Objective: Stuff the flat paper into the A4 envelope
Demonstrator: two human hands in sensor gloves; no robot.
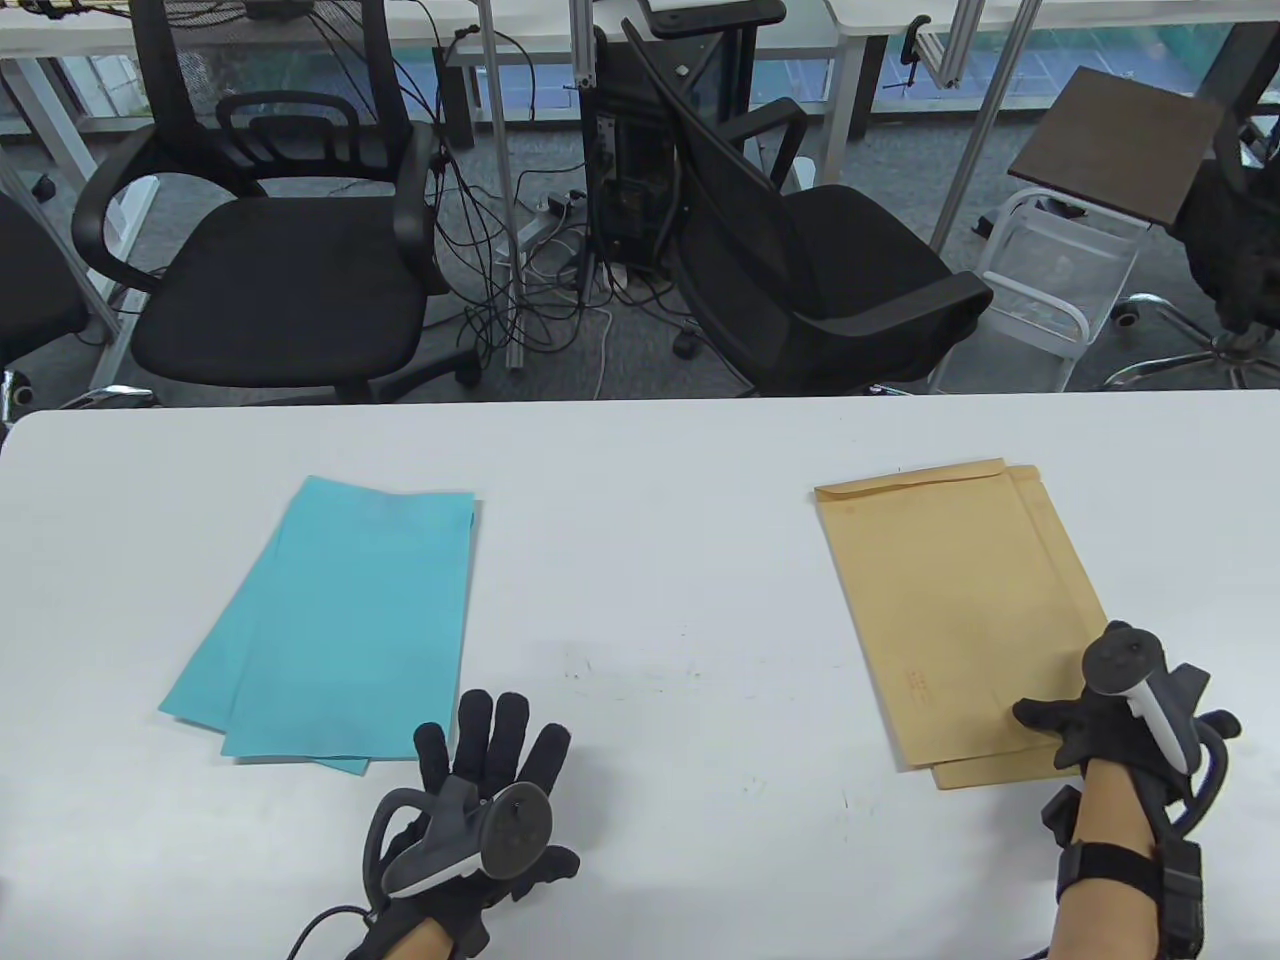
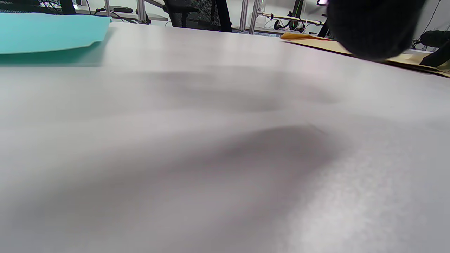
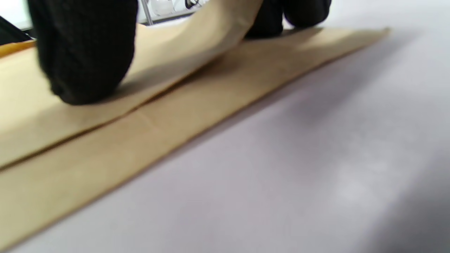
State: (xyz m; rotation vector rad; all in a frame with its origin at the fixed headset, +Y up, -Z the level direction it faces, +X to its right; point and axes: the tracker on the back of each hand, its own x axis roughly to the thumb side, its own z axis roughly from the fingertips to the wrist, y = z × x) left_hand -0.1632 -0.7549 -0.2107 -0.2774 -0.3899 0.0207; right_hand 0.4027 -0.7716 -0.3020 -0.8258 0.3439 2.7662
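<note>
Bare table btwn blue paper & envelopes: open lane.

- Table: smooth, matt white top.
- At nine o'clock, teal sheets: thin matt paper.
- At three o'clock, envelopes: tan kraft paper, dull finish.
- Right hand and left hand: black knitted cloth gloves.
</note>
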